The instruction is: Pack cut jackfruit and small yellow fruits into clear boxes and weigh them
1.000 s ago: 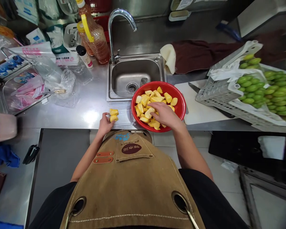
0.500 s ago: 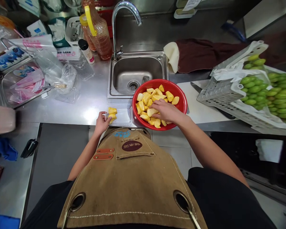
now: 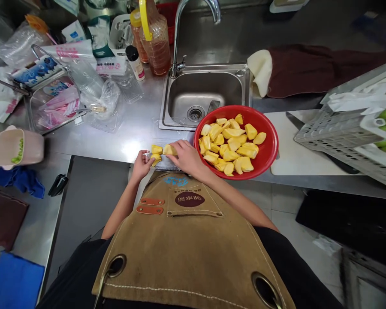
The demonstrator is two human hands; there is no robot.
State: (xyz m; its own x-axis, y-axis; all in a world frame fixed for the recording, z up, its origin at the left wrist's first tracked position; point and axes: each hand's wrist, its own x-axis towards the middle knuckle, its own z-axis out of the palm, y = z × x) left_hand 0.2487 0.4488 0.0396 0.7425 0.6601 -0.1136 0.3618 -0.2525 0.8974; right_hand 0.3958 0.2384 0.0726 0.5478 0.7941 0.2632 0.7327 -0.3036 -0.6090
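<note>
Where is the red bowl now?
In the head view, the red bowl is right of centre, at the near right corner of the sink, between the right hand and the white board.

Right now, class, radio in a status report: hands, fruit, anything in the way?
Right hand pinching one yellow fruit piece over the plastic tray. Left hand at two more pieces there. Red bowl, holding more fruit, close at right; no obstruction visible.

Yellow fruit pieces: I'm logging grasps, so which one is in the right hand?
The piece pinched by the right hand, outside the red bowl; two others sit by the left hand, the rest in the bowl.
</note>
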